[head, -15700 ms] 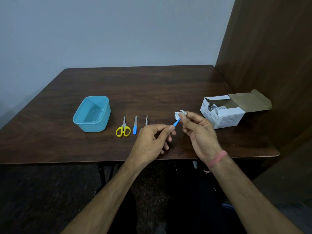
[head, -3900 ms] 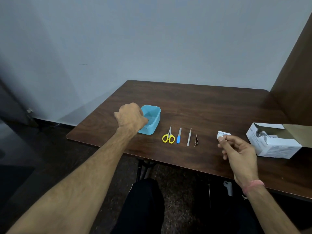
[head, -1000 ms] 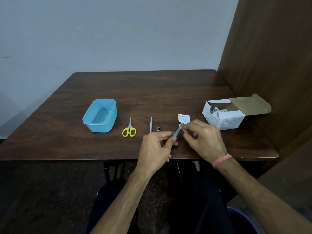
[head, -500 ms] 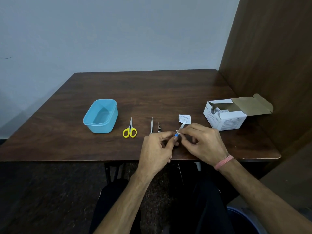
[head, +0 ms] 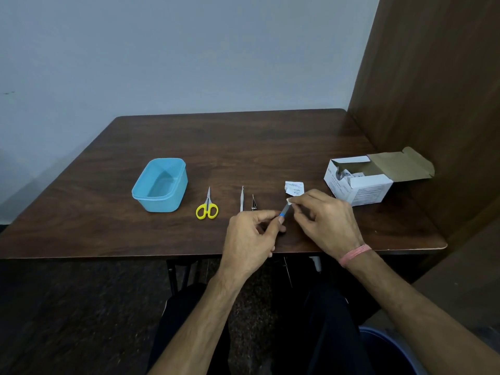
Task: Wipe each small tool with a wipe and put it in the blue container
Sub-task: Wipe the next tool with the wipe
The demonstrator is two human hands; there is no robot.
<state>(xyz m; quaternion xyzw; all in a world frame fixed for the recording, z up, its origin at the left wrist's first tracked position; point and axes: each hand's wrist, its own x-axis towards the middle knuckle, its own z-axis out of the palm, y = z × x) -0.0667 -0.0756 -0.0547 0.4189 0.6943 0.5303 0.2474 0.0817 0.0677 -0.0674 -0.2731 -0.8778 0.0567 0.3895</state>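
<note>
The left hand point(head: 251, 234) is closed in a pinch around the blue handle of a small file-like tool point(head: 283, 211), thumb and forefinger at its lower end, so the grey blade points up and away toward the right hand point(head: 324, 220). The right hand is also pinched shut, its fingertips point(head: 293, 202) pressing a small white wipe point(head: 289, 200) against the tip of the blade. Both hands hover just above the front edge of the desk point(head: 243, 147).

The step in hand looks like wiping this tool. To do it well, the wipe should wrap both faces of the blade and be drawn along its full length, from the handle out to the tip, with the left hand holding steady and perhaps rolling the tool so no side is missed. The handle likely needs a pass too, which means shifting the left grip. The wipe is tiny, so a firm pinch matters or it may slip off.

The blue container point(head: 162, 185) sits well to the left on the desk; I cannot tell whether anything lies inside it. 3 tools wait on the desk between it and the hands: yellow-handled scissors point(head: 207, 208), a slim metal tool point(head: 242, 198) and a short pointed tool point(head: 253, 203) just beside it. A torn wipe packet point(head: 295, 188) lies beyond the right hand, and an open white box point(head: 359, 182) sits further right.
</note>
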